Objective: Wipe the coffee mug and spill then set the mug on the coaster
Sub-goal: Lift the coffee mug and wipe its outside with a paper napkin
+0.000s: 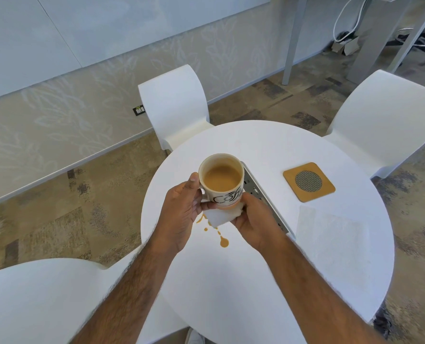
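Observation:
A cream coffee mug (221,178) with black lettering, nearly full of milky coffee, is lifted above the round white table (256,269). My left hand (181,209) grips it by the handle side. Pressed against the mug's lower side and base is a folded white tissue (217,217), which my right hand (252,219) holds. Under the mug, brown coffee spill drops (223,242) lie on the tabletop. A square cork coaster (308,182) with a round metal mesh centre rests to the right, apart from the mug.
A grey power strip (263,197) is set into the table behind my right hand. A flat white paper napkin (328,227) lies right of it. Three white chairs ring the table: far (174,108), right (385,120), near left (40,299).

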`<state>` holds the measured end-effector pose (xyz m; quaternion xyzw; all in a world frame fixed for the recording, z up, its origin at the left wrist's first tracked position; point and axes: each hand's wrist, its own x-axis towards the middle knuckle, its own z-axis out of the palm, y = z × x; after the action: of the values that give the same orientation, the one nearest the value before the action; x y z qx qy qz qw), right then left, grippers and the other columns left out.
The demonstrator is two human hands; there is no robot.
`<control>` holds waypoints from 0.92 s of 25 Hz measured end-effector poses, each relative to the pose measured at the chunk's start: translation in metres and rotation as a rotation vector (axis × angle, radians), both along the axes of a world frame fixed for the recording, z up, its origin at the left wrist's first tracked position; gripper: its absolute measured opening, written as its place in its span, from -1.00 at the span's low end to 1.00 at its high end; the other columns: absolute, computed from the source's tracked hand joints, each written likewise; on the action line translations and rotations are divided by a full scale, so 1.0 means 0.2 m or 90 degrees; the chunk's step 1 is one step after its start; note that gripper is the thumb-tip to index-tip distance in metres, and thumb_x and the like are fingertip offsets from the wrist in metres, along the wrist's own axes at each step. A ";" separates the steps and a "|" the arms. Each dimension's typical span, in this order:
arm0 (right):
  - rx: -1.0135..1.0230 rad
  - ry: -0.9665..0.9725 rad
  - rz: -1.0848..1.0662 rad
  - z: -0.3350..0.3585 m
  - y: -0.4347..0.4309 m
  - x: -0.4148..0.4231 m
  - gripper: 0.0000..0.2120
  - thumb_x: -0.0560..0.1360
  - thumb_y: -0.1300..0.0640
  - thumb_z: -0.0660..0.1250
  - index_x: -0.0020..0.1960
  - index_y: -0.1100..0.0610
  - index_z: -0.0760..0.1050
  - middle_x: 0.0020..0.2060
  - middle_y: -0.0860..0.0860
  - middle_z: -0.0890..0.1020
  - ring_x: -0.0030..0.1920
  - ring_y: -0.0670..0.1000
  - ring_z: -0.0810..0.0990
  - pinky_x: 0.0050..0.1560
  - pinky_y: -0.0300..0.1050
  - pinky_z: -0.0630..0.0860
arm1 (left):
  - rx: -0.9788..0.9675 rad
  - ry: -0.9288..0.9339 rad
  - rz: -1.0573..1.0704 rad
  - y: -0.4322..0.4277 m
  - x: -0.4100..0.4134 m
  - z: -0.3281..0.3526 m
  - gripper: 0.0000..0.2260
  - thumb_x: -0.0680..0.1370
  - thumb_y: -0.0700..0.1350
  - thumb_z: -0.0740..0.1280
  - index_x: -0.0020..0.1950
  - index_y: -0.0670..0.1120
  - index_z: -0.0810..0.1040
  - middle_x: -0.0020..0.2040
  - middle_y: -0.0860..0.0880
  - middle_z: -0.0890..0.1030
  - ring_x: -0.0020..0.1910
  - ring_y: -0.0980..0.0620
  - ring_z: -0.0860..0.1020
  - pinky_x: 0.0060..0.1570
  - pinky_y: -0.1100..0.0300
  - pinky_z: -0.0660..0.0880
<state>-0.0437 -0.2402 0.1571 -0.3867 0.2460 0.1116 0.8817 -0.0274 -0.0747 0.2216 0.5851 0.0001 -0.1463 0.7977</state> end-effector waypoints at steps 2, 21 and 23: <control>0.161 -0.005 -0.017 0.02 -0.01 0.00 -0.60 0.63 0.24 0.15 0.39 0.43 0.44 0.31 0.39 0.56 0.29 0.27 0.59 0.32 0.15 0.55 | 0.004 0.005 0.005 0.00 0.00 -0.01 -0.53 0.62 0.08 0.26 0.20 -0.34 0.54 0.15 -0.20 0.31 0.09 -0.24 0.45 -0.06 0.05 0.65; -0.341 -0.214 0.043 0.16 -0.06 0.35 -0.71 0.55 0.14 0.26 0.04 0.36 0.61 -0.09 0.18 0.65 -0.06 0.09 0.60 -0.02 0.05 0.49 | 0.033 -0.013 0.036 0.10 0.24 -0.13 -0.71 0.64 0.08 0.23 -0.02 0.05 0.75 -0.23 -0.11 0.48 -0.20 0.06 0.57 -0.17 0.13 0.59; -0.384 -0.219 0.086 0.13 -0.02 0.44 -0.76 0.59 0.21 0.27 0.02 0.38 0.61 -0.12 0.16 0.65 -0.09 0.06 0.60 -0.02 0.04 0.50 | 0.032 -0.010 0.052 0.11 0.33 -0.20 -0.68 0.66 0.04 0.21 -0.07 0.08 0.76 -0.41 0.11 0.50 -0.35 0.16 0.58 -0.22 0.17 0.59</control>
<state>0.0443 -0.2432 0.1841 -0.6580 0.0896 0.0251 0.7472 0.0378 -0.0530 0.1825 0.6057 0.0213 -0.1089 0.7879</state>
